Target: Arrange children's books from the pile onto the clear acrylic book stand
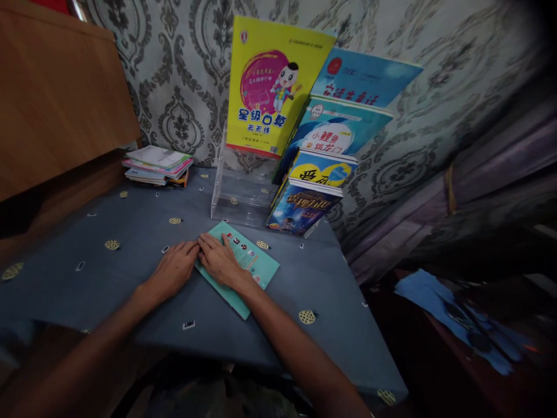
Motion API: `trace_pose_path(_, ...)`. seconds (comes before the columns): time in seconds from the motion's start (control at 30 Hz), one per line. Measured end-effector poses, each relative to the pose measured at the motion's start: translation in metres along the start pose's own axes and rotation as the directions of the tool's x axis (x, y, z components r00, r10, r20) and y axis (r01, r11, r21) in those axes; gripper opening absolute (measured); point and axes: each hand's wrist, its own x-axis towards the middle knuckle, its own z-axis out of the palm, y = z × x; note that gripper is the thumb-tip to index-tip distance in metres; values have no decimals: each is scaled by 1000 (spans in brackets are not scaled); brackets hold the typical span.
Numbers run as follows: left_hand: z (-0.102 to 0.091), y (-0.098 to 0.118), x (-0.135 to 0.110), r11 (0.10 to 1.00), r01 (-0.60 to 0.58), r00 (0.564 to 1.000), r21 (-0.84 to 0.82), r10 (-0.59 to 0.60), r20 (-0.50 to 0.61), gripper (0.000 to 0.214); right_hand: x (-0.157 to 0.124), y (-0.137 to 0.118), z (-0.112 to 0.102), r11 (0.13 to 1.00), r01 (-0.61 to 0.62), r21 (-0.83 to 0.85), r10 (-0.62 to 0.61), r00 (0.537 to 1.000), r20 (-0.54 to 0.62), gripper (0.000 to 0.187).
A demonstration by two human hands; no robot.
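A thin turquoise book (pixel 261 268) lies at a slant on the table near its front, with small pictures and print on its cover. My right hand (pixel 217 258) rests flat on the book's upper left part, fingers stretched out. Beside it, my left hand (pixel 176 267) touches the book's left edge with its fingertips, the fingers long and close together. The two hands meet at the fingertips. Part of the cover is hidden under my right hand.
Behind the book stands a clear stepped rack (pixel 239 209) with a yellow workbook (pixel 300 64) and several blue books (pixel 304 209). A stack of booklets (pixel 159 162) lies at the back left, near a wooden cabinet (pixel 65 87). Blue cloth (pixel 429 296) lies beyond the tablecloth's (pixel 139 232) right edge.
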Motion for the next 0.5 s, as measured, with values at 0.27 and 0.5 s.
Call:
trace_pose_path(0.27,0,-6,11,997,-41,999,62,39,35,32,1,2,-7,1000,-1,21,0,1000,20,44)
trace_pose_path(0.5,6,-7,16,998,-58,998,36,57,21,35,1,6,-8,999,-35,10,35,999,8,47)
